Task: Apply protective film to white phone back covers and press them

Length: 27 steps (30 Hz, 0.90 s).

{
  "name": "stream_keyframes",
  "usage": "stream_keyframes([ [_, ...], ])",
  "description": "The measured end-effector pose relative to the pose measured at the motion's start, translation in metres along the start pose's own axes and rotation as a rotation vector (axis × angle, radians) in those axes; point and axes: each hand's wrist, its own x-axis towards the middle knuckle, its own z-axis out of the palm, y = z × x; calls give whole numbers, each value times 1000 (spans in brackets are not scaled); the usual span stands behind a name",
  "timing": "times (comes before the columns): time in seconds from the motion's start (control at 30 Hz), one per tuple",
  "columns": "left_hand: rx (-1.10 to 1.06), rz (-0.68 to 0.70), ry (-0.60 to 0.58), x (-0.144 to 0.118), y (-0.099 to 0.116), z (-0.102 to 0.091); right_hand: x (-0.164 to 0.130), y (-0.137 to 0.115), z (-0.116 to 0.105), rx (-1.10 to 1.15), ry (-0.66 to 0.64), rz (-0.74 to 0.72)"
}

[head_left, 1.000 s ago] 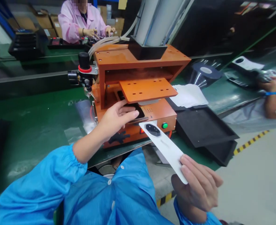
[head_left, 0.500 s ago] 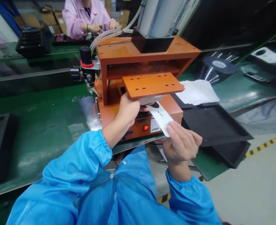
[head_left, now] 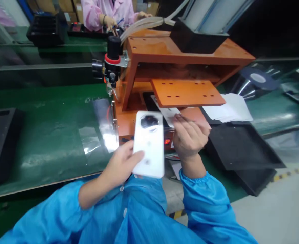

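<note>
My left hand point(head_left: 125, 159) grips a white phone point(head_left: 151, 149) by its lower left side, thumb on its back. The phone is tilted up in front of the orange press point(head_left: 125, 118), its dark round camera area at the top. My right hand point(head_left: 190, 135) is closed, slightly blurred, on the near end of a thin white panel point(head_left: 168, 113). That panel slants in over the black bed of the press, its far part under the orange pressing plate point(head_left: 187, 93). I cannot tell whether it rests on the bed.
A pressure regulator point(head_left: 113, 51) sticks out at the press's left. On the right are white sheets point(head_left: 229, 108), a black tray point(head_left: 243, 145) and a dark film roll point(head_left: 256, 81). Another black tray point(head_left: 2, 145) is at far left. Across the bench sits a person in pink point(head_left: 93, 17).
My left hand has come out from under the pressing plate towards me, bringing the white phone. My right hand has moved the white panel forward under the plate. The view has shifted.
</note>
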Motion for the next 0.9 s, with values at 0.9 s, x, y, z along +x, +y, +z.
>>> stream_keyframes([
  [0.9, 906, 418, 162, -64, -57, -111, 35, -2, 16, 170, -538, 327],
])
